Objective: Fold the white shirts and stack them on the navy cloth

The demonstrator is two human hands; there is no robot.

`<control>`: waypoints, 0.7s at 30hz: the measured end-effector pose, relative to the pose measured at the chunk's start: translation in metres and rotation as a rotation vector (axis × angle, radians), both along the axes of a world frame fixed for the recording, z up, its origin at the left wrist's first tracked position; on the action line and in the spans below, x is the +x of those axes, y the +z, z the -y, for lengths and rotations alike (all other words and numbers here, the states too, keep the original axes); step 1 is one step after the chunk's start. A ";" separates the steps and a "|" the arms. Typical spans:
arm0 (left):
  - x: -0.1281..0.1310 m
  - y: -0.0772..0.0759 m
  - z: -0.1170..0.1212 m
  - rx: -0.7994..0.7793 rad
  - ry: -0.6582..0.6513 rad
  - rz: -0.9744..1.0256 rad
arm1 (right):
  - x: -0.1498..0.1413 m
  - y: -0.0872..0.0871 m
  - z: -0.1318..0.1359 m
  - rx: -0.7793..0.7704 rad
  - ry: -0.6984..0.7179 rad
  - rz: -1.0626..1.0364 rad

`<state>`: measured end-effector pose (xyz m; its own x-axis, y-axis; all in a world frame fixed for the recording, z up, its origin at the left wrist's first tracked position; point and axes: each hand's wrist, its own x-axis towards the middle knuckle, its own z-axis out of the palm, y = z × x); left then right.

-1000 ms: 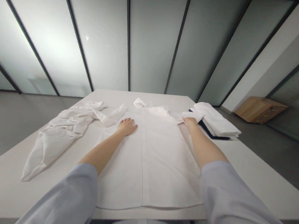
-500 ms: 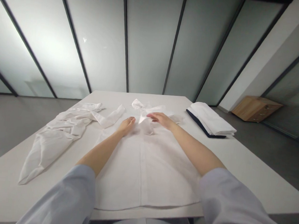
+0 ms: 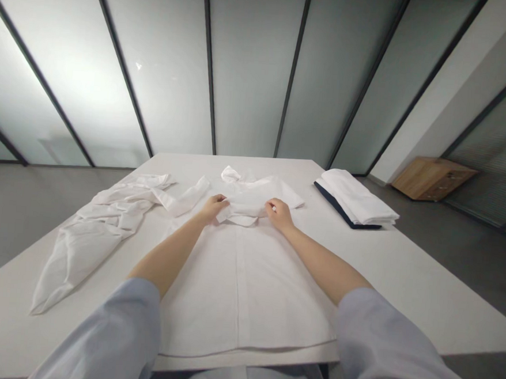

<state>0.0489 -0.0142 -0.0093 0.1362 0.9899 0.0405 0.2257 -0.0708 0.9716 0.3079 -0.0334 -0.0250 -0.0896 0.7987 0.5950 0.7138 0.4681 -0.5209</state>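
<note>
The white shirt (image 3: pixel 206 278) lies spread out in front of me on the white table (image 3: pixel 414 293), its hem along the edge closest to my body. At its far end is a small bunched piece (image 3: pixel 230 174) that may be the collar. My left hand (image 3: pixel 214 206) pinches one end of a loose flap (image 3: pixel 243 211) that lies across the upper part of the shirt. My right hand (image 3: pixel 278 212), fingers curled in, grasps the other end; exactly how the fingertips sit is too small to make out.

By the look of it, this shirt is at an early stage. The flap, probably a sleeve, is laid inward over the front, but the body below my hands is flat, with no fold across it. A pale strip (image 3: pixel 187 199) runs out past my left hand and is not laid in; whether it belongs to this shirt or to the crumpled cloth (image 3: pixel 103 222) beside it, I cannot tell. That cloth, heaped along the left side, looks untouched so far. Over on the right, well apart from my hands, the folded white stack (image 3: pixel 356 197) rests on something dark (image 3: pixel 337 207) and seems finished.
</note>
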 end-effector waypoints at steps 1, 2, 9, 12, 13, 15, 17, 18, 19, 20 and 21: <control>-0.001 0.004 0.001 -0.060 -0.034 0.186 | 0.003 -0.002 -0.004 0.033 -0.033 -0.060; -0.002 0.009 0.003 -0.120 -0.073 0.344 | 0.006 -0.003 -0.007 0.049 -0.062 -0.109; -0.002 0.023 0.015 -0.346 -0.204 0.649 | 0.014 -0.009 -0.010 0.006 -0.008 -0.114; -0.001 0.018 0.017 -0.316 -0.242 0.723 | -0.001 -0.005 0.002 0.095 0.177 0.097; 0.000 0.016 0.017 -0.316 -0.271 0.738 | -0.008 -0.003 0.007 0.121 0.226 0.167; 0.002 0.015 0.018 -0.326 -0.338 0.730 | -0.025 0.000 0.015 0.154 0.287 0.275; 0.006 0.016 0.020 -0.305 -0.385 0.694 | -0.040 0.004 0.020 0.155 0.299 0.334; 0.007 0.016 0.021 -0.281 -0.399 0.667 | -0.046 0.006 0.019 0.145 0.286 0.345; 0.009 0.017 0.022 -0.250 -0.410 0.636 | -0.051 0.008 0.018 0.131 0.262 0.343; 0.011 0.017 0.024 -0.219 -0.420 0.601 | -0.055 0.010 0.015 0.113 0.233 0.331; 0.013 0.016 0.024 -0.188 -0.433 0.561 | -0.058 0.012 0.011 0.094 0.203 0.306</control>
<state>0.0623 -0.0386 0.0072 0.5253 0.8492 0.0535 -0.3200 0.1389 0.9372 0.2500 -0.0444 -0.0125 -0.4257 0.6894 0.5861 0.7175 0.6518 -0.2455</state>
